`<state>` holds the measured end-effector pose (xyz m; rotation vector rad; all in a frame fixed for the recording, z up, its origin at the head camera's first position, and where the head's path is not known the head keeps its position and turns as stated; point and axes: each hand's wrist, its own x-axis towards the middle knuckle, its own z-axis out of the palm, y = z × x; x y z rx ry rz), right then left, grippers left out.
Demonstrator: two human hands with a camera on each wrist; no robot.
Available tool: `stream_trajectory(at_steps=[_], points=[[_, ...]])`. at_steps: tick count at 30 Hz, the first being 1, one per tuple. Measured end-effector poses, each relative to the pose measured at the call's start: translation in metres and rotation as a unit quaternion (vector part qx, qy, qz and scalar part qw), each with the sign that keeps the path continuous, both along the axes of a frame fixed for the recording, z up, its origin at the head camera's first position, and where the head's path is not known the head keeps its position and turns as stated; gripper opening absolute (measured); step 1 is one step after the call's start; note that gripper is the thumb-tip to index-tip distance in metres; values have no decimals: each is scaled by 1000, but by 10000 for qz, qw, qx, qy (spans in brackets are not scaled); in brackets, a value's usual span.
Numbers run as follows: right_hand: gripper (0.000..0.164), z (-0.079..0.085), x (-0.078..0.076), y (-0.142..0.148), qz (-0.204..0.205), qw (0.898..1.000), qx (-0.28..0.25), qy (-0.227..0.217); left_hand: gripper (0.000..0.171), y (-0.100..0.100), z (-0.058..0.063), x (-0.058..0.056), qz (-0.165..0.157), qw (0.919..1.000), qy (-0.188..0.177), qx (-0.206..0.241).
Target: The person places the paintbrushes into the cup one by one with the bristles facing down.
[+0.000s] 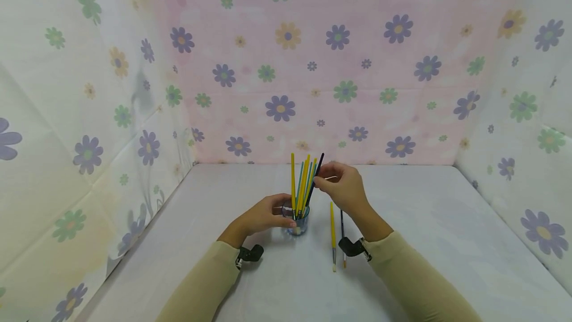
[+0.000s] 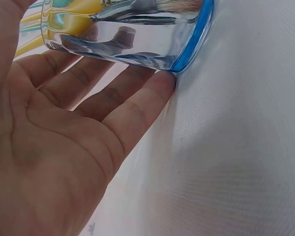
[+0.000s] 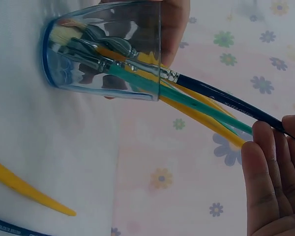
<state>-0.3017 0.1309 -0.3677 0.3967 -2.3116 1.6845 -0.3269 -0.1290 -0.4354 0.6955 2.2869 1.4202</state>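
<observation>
A clear cup [image 1: 300, 228] with a blue base stands upright on the table, holding several paintbrushes, bristles down. Yellow handles [image 1: 293, 175] and teal handles [image 3: 187, 98] lean out over its rim. My left hand [image 1: 264, 216] holds the cup, thumb in front and fingers behind; in the left wrist view the fingertips touch the cup wall [image 2: 152, 42] near its base. With thumb and fingers, my right hand [image 1: 346, 187] pinches the upper handle of a dark blue paintbrush [image 3: 221, 96]. This brush's metal ferrule is just inside the rim in the right wrist view.
To the right of the cup, a yellow paintbrush [image 1: 332, 227] and a dark-handled paintbrush [image 1: 342, 227] lie on the white table [image 1: 429, 242], partly beneath the right forearm. Flower-patterned cloth [image 1: 313, 78] walls the table in at the back and both sides.
</observation>
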Motion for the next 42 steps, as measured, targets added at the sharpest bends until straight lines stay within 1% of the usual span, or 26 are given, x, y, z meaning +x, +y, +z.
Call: stream_trajectory(at_steps=[8,14,17,25,30,37,42], points=[[14,-12,-1,-5,179,9995,1,-257,71,0,-1,-1,-30,10000,-3,49],[16,-19,-2,-7,135,9984,82,-537,70,-1,-2,-1,-43,10000,-6,37],[17,-20,-2,-8,93,9981,121,-602,70,-1,-2,-1,-21,10000,-14,13],[18,-21,-3,-8,36,9972,241,-703,70,-1,-3,-1,3,10000,-36,-11],[18,-21,-4,-5,-14,9971,409,-643,70,0,-2,-1,8,10000,-36,-34],[18,-16,-4,-2,-17,9973,543,-491,74,0,-1,-1,45,10000,-45,-75],[24,-14,-5,5,-70,9968,575,-557,73,0,-1,-2,79,9999,-14,-94]])
